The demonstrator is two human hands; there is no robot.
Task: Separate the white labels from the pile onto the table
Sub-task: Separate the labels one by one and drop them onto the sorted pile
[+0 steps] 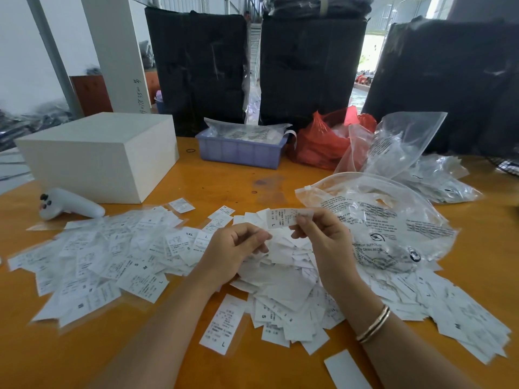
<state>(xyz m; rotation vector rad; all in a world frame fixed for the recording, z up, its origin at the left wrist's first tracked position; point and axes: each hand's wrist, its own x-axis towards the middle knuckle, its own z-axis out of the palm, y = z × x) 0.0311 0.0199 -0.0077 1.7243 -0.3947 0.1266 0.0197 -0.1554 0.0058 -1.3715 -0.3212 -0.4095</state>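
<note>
The right hand (317,234) holds one white rectangular printed label (286,217) lifted above the orange wooden counter (224,181); its grip is a pinch of thumb and fingertips on the right end of the label, and the letter L shows near the label's left end. Just left of this grip and a little lower, the left hand (238,248) has its fingers curled inward, with the fingertips against white labels at the top of the pile; I cannot tell if its grip really grasps one of them. Directly below both grips lies the loose pile of white labels (283,287), heaped on the counter. Left of the grips, many flat white labels in thin clear sleeves (112,256) are spread over the counter, some with size letters S, M, L. Right of the grip of the right hand, and touching the pile, lies a large clear plastic zipper bag with black print (387,223). Beyond the grips stand a lilac plastic tray (238,153) filled with bagged labels, a red plastic bag (320,144), and, to the far left, a white rectangular box (104,155) with a white handheld controller (70,203) just before it. A gold bangle (373,324) sits on the right wrist.
</note>
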